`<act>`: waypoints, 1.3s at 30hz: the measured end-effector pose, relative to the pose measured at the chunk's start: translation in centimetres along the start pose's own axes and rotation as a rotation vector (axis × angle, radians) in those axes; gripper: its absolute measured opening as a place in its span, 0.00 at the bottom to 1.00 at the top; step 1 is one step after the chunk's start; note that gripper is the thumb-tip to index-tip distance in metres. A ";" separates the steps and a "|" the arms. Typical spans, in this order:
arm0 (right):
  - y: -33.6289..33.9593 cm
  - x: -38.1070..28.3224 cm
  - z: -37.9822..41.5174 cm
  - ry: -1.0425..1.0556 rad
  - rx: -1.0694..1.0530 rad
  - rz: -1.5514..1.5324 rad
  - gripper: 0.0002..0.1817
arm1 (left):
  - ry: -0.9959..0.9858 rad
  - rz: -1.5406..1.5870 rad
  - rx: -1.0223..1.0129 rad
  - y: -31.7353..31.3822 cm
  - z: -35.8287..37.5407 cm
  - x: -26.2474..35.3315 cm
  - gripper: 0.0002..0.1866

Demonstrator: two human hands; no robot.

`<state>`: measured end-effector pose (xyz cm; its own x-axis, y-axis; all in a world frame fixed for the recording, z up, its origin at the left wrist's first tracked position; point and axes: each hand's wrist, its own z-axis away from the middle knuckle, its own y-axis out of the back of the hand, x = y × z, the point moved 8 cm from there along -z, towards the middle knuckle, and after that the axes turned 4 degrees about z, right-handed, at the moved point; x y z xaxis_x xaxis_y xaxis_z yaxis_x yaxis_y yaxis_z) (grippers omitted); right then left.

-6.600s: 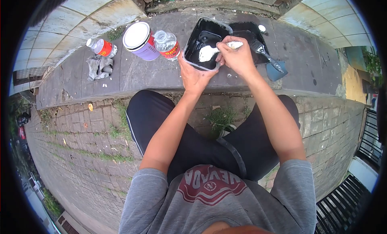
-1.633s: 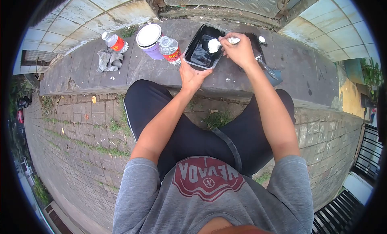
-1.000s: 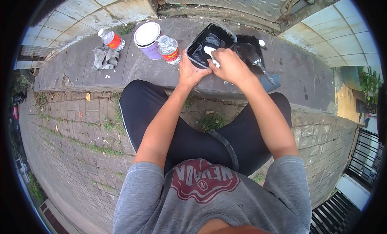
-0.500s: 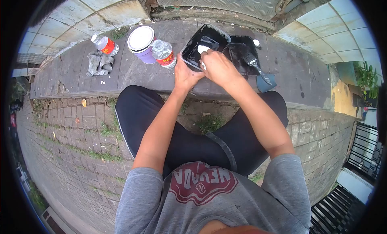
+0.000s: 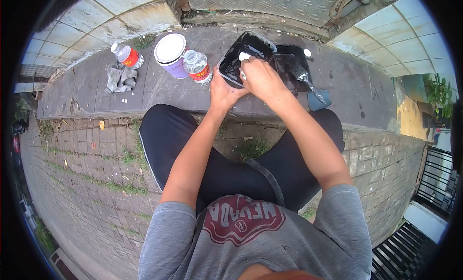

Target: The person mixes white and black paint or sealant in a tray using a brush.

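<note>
My left hand (image 5: 224, 93) grips the near left corner of a black plastic tub (image 5: 263, 38), which has glossy dark liquid inside and leans up on its left side. Over the tub, my right hand (image 5: 262, 77) is closed round a small white round-ended object (image 5: 244, 56); part of it shows past the fingers, and its kind I cannot tell. Just left of my left hand stands an uncapped clear bottle (image 5: 197, 68) with a red label. A paint-smeared brush (image 5: 308, 83) rests on a black tray (image 5: 287, 63) to the right.
Left of the bottle is a lilac paint can (image 5: 171, 58) with a white lid. Farther left are a capped bottle (image 5: 127, 56) and a crumpled grey cloth (image 5: 120, 79). A white cap (image 5: 307, 53) and a blue-grey piece (image 5: 319, 100) lie right, on the stone ledge (image 5: 352, 87).
My right hand has shifted slightly within the tub, with the white object moving a little up and right. My left hand keeps its hold. The view has shifted slightly.
</note>
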<state>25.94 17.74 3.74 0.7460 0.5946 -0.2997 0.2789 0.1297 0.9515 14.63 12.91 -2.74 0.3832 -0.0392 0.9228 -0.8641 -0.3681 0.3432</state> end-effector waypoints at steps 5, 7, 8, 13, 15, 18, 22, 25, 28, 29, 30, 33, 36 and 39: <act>1.3 -2.0 1.9 0.103 -0.175 -0.130 0.09 | -0.054 0.060 0.031 0.0 -0.1 -0.5 0.51; 2.4 -1.5 2.1 0.059 -0.199 -0.131 0.09 | -0.044 0.018 0.027 0.0 -0.1 -0.5 0.52; 2.6 -1.2 1.9 0.044 -0.169 -0.108 0.09 | -0.040 -0.003 0.021 -0.1 -0.1 -0.5 0.53; 1.8 0.6 0.6 -0.051 -0.075 -0.032 0.07 | 0.055 -0.008 -0.023 -0.3 -0.2 -0.3 0.57; 0.7 1.3 -0.2 -0.035 -0.079 -0.024 0.08 | 0.043 -0.011 -0.025 -0.4 -0.1 -0.7 0.58; 0.0 1.1 -0.5 0.048 -0.018 -0.055 0.09 | 0.008 -0.015 -0.016 -0.4 -0.2 -0.7 0.60; 0.6 0.1 0.3 0.108 -0.085 -0.099 0.08 | 0.045 0.001 -0.013 -0.4 -0.1 -0.4 0.61; 1.1 -0.2 0.5 0.116 -0.052 -0.055 0.08 | 0.053 -0.030 -0.017 -0.3 -0.2 -0.9 0.61; 0.3 0.3 0.2 0.094 0.007 0.017 0.08 | 0.036 -0.036 -0.012 -0.4 -0.1 -1.0 0.60; 0.0 0.5 -0.1 0.080 0.025 0.043 0.08 | 0.046 -0.030 -0.013 -0.4 -0.1 -1.0 0.60; -0.2 0.7 -0.2 0.059 0.018 0.044 0.09 | 0.055 -0.021 -0.015 -0.5 -0.2 -1.0 0.60; -0.4 0.4 -0.5 0.015 0.018 0.036 0.10 | -0.017 -0.040 -0.001 -0.5 -0.1 -0.7 0.59; -0.1 -0.7 0.0 0.072 -0.091 -0.006 0.10 | -0.051 -0.008 0.002 -0.3 -0.1 -0.6 0.58; -0.1 -0.3 -0.4 0.044 -0.019 -0.018 0.09 | 0.012 -0.041 -0.024 -0.4 -0.1 -1.2 0.59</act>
<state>25.47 17.88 3.74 0.7139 0.6262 -0.3135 0.2800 0.1551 0.9474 14.51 13.15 -3.94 0.4145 -0.0139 0.9099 -0.8555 -0.3468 0.3844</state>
